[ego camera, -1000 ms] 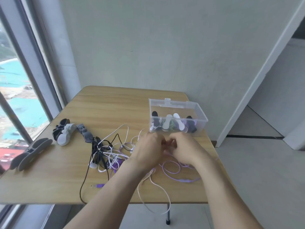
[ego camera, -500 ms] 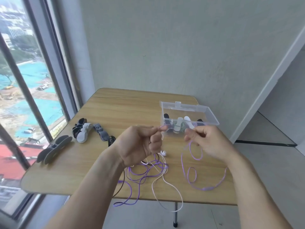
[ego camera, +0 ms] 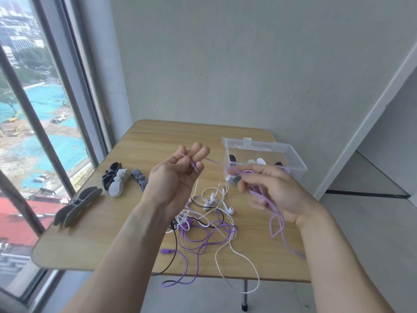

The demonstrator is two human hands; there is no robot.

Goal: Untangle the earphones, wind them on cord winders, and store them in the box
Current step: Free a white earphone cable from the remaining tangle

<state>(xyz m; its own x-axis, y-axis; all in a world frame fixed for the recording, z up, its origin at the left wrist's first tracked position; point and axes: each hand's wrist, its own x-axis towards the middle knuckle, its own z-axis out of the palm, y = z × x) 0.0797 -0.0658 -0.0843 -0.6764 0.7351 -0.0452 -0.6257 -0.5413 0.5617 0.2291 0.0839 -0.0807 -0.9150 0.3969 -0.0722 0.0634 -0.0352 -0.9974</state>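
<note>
**Purple cord stretched between two raised hands**

The left hand (ego camera: 174, 177) is lifted palm-up above the counter (ego camera: 90, 240), its grip closed in a pinch on the purple earphone cord (ego camera: 276, 219) near the plug, which points down by the fingertips. The cord runs rightward to the right hand (ego camera: 274, 193), whose curled fingers pinch it too — loops hang below that hand, somewhat blurred. Under both forearms lies a tangle of white, black and purple earphones (ego camera: 209, 220), some strands dangling off the near edge. The clear box (ego camera: 293, 164) sits behind the right hand; spare cord winders (ego camera: 116, 180) lie to the left.
</note>
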